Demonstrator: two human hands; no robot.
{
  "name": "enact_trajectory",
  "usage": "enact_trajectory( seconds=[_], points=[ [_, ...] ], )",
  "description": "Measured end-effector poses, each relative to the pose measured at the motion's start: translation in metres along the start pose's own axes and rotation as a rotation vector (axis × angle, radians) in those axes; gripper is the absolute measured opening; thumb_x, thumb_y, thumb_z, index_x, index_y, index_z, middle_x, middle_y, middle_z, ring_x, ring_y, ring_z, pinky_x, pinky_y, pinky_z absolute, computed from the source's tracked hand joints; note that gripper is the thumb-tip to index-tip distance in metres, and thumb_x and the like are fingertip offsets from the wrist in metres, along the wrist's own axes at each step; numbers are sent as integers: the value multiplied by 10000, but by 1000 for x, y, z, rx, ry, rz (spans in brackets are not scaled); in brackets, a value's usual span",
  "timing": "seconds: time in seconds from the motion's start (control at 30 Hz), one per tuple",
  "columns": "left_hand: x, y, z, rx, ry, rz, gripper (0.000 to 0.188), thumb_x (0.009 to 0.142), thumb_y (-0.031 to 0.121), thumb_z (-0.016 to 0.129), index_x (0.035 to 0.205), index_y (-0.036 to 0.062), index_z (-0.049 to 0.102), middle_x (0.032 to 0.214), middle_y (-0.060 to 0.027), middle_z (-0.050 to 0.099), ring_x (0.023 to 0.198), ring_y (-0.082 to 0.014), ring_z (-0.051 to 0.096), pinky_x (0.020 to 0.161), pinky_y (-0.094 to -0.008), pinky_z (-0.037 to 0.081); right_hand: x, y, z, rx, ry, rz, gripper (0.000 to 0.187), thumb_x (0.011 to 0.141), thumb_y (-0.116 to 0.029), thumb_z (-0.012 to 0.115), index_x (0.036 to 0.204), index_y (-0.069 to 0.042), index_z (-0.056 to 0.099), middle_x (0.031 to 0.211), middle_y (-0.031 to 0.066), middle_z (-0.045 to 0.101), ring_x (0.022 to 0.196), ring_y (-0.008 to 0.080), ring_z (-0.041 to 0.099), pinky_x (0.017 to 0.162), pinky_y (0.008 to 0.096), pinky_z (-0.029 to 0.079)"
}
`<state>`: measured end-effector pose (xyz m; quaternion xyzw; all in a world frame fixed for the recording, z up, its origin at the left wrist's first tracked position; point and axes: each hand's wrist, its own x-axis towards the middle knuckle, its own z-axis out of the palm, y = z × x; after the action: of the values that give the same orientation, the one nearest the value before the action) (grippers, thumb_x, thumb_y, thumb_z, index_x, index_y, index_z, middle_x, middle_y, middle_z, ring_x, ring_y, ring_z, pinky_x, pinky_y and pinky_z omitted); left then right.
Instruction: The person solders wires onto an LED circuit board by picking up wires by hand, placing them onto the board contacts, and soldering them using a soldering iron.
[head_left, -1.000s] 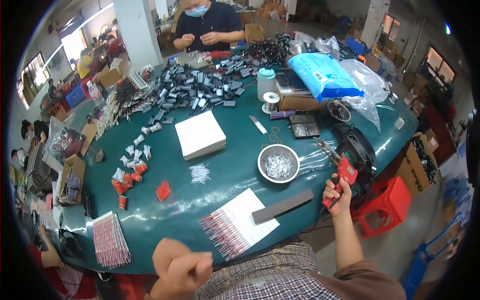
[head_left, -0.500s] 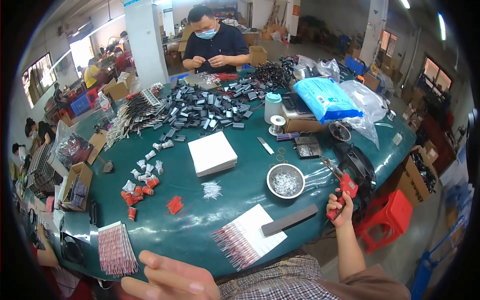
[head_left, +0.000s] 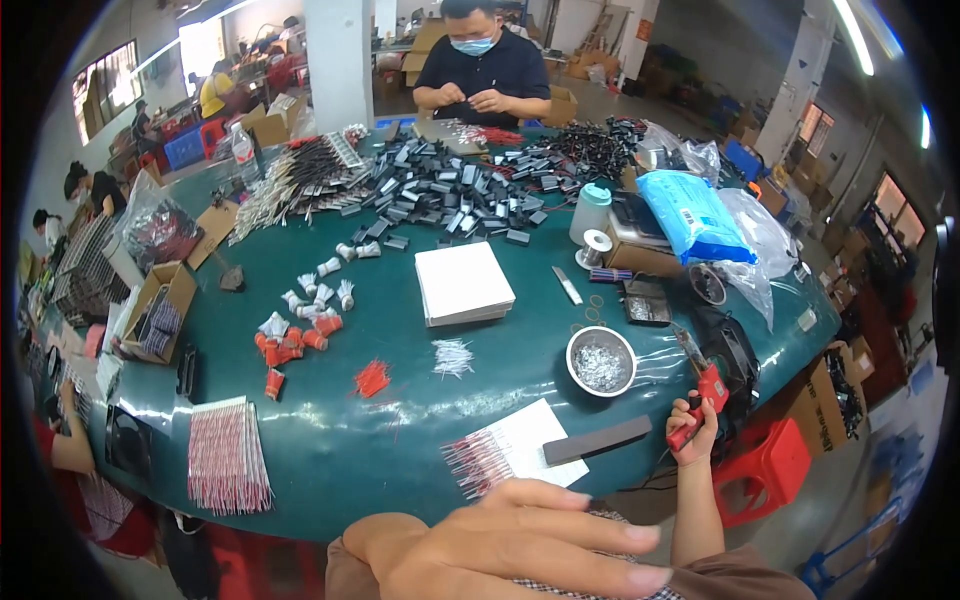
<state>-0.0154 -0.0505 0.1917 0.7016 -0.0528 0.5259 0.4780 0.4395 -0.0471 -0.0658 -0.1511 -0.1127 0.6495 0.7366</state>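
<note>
1. We think the step in hand is holding the tool ready: our right hand (head_left: 695,430) has the red tool (head_left: 712,386), while our left hand (head_left: 490,548) reaches out low in front of us.
2. The right grip is wrapped around the tool's red handle. The left grip has its fingers stretched out, and we see nothing held in it, though its underside is hidden from us.
3. We judge that the next move calls for a firm hold on the handle and for bare fingers well away from the metal end. The left hand would need care near the thin red and white wires (head_left: 478,465), which lie just past its fingers.
4. The tool is by the right edge of the green surface (head_left: 340,440), to the right of the round metal bowl (head_left: 601,391) and close to a black thing (head_left: 738,352). We cannot tell if the two touch.
5. The tool looks like a small toy gun. It is bright red, with a pale label on its side. Its long metal front (head_left: 690,347) tilts up and away from us, and the very tip is too small to make out.
</note>
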Motion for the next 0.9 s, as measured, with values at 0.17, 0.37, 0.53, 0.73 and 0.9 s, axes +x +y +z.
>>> enact_trajectory(
  seconds=[0.17,0.37,0.53,0.73,0.9],
  points=[
    [13,-5,6,-395,60,166,351,1045,156,560,1347,-18,605,1281,-293,669,1240,-475,620,1023,-503,444,0,-3,1,0,-14,27,276,1020,-260,622,1218,-69,637,993,97,547,735,109,546,742,276,491],
    [2,-13,-9,-491,-156,107,420,1096,227,433,1321,-75,617,1269,-324,662,1238,-479,614,1009,-517,470,0,-6,-1,15,-8,21,274,1016,-250,623,1218,-65,638,993,102,546,740,120,548,746,280,493],
    [5,-25,0,-716,-102,141,574,1075,362,512,1304,-156,603,1245,-365,643,1186,-473,638,958,-503,512,-2,-6,4,6,-4,26,276,1014,-249,621,1217,-61,631,1008,98,537,764,121,546,770,286,491],
    [15,-39,14,-764,39,364,654,1040,384,605,1260,-231,587,1221,-396,621,1057,-457,686,829,-461,570,-1,-7,6,15,-29,51,274,1017,-250,615,1217,-63,626,1031,96,521,790,122,539,806,296,492],
    [15,-29,1,-813,-4,84,645,1044,378,602,1260,-230,586,1213,-391,626,1032,-441,692,781,-442,575,0,-8,7,6,-38,72,274,1019,-250,618,1218,-63,623,1025,91,507,792,121,539,815,299,495]
  ],
)
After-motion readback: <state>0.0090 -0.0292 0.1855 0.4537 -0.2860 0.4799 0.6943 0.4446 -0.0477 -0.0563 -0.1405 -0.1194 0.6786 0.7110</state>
